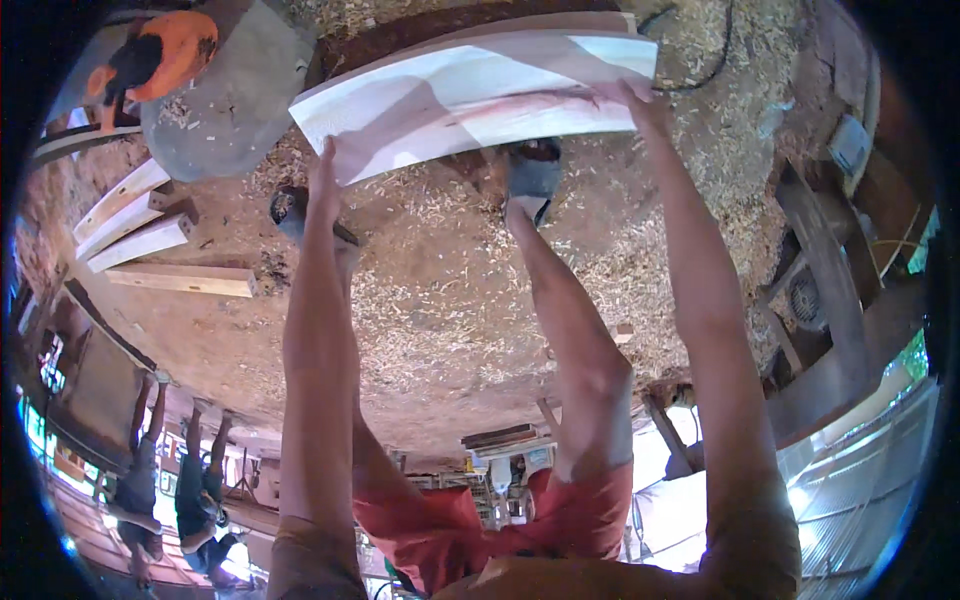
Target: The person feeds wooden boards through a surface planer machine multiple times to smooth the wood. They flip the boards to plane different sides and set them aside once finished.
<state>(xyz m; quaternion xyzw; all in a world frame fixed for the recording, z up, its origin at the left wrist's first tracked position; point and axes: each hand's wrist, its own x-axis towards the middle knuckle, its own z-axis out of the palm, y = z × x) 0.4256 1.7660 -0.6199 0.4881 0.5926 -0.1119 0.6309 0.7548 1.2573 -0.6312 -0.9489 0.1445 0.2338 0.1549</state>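
A wide, pale wooden board (480, 100) with a reddish streak along its grain lies across the top of the view, its far side higher than its near edge. My left hand (325, 185) grips its near left corner, with the thumb on the top face. At the right end, my right hand (636, 98) holds the board with the fingers partly hidden by its edge. Behind it shows the edge of a second pale board (480, 29); whether the two touch I cannot tell. Both my arms are stretched out over my legs.
Wood shavings (450, 320) cover the dirt floor. Several cut beams (140, 238) lie at the left, near a grey slab (225, 130) and an orange and black shape (180, 55). A machine frame (830, 250) stands right. A dark cable (722, 60) curves behind. Two people (195, 490) stand lower left.
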